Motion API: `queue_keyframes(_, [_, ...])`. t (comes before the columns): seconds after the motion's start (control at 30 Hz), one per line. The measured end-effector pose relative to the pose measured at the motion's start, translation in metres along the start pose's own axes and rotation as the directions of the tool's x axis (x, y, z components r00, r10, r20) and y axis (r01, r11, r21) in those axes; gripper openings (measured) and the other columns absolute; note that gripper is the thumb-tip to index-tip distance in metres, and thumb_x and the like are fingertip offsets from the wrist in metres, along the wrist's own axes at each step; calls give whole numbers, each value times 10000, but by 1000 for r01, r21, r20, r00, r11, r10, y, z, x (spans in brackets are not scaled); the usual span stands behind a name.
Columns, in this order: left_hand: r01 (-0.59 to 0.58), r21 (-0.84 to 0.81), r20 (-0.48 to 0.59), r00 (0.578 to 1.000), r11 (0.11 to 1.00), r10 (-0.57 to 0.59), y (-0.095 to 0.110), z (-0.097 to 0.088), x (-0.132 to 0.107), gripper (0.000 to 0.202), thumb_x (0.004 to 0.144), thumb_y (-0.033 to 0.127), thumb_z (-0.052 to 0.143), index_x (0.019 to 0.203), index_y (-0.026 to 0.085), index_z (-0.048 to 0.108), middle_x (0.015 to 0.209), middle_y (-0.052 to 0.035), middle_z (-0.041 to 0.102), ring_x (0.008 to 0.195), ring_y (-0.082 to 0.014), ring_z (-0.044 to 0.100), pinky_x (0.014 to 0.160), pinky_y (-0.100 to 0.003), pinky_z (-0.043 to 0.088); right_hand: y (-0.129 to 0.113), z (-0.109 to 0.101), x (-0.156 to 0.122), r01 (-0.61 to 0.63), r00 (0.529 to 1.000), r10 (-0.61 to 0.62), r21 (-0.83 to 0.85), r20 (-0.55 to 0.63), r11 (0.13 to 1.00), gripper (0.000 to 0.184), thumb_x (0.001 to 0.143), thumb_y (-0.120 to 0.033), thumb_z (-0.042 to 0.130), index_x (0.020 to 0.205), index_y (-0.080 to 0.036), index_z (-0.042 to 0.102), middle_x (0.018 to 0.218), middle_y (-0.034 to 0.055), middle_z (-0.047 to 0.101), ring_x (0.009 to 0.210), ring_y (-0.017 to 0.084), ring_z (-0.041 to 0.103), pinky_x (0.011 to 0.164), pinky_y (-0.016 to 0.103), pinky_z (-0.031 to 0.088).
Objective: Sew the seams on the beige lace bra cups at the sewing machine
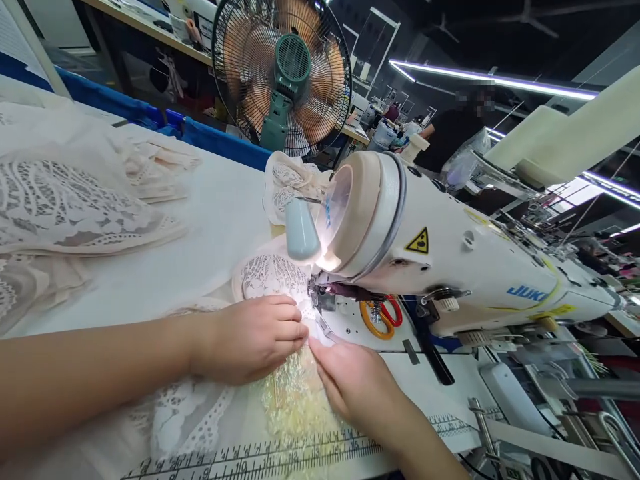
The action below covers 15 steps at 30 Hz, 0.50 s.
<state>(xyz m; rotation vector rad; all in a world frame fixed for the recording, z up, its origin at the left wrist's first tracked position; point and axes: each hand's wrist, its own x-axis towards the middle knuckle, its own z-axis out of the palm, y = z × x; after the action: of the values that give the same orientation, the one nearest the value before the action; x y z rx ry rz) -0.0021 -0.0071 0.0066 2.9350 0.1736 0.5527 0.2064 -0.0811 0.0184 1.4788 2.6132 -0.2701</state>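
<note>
White lace fabric (273, 275) lies under the presser foot (320, 297) of a white sewing machine (450, 247). My left hand (255, 339) rests on the fabric just in front of the foot, its fingers curled together at the cloth edge. Beside it, my right hand (353, 377) pinches the same edge, thumb uppermost, close to the needle area. Below and between the hands, a shiny yellowish clear bundle (300, 397) lies on the table. More lace (187, 420) spreads beneath my left forearm.
Scissors with orange and red handles (380, 319) lie behind the needle area. Lace pieces (75, 200) are heaped at left. A printed ruler (240, 463) runs along the front edge. A large fan (283, 77) stands behind the table; a person (450, 140) is at back right.
</note>
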Motion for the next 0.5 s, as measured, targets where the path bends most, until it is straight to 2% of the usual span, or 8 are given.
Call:
queue_keyframes(0.13, [10,-36,56,998,999,-8,-10,-5,2,334,849,143,424,1106,164,635,1012,-132,685,878,-260,568,841,-433,468,-5,-13,7,-63,990,63,-8,123,998,501,911,-244,338,1397,-137,401,815,83,694,695,234,626,527,313,343])
queue_keyframes(0.3, [6,-32,87,996,999,-3,-24,-5,5,337,869,143,402,1107,153,641,1025,-147,684,927,-272,573,851,-438,463,-10,-26,18,-106,964,109,-25,242,994,591,911,-287,343,1459,-82,258,787,97,704,655,264,632,484,325,327])
queue_keyframes(0.43, [2,-15,74,997,1000,-1,-35,-5,5,346,896,149,363,1071,147,661,1036,-139,689,937,-266,577,833,-415,458,-14,-31,24,-123,936,139,-70,324,990,645,923,-322,337,1481,-59,151,733,102,695,618,272,618,455,319,300])
queue_keyframes(0.5, [-19,7,45,999,1000,19,-41,-5,4,350,902,150,351,1042,148,671,1035,-131,691,923,-257,581,801,-395,454,-14,-31,25,-122,934,138,-70,331,990,640,926,-327,335,1481,-62,155,743,103,696,626,268,620,454,316,289])
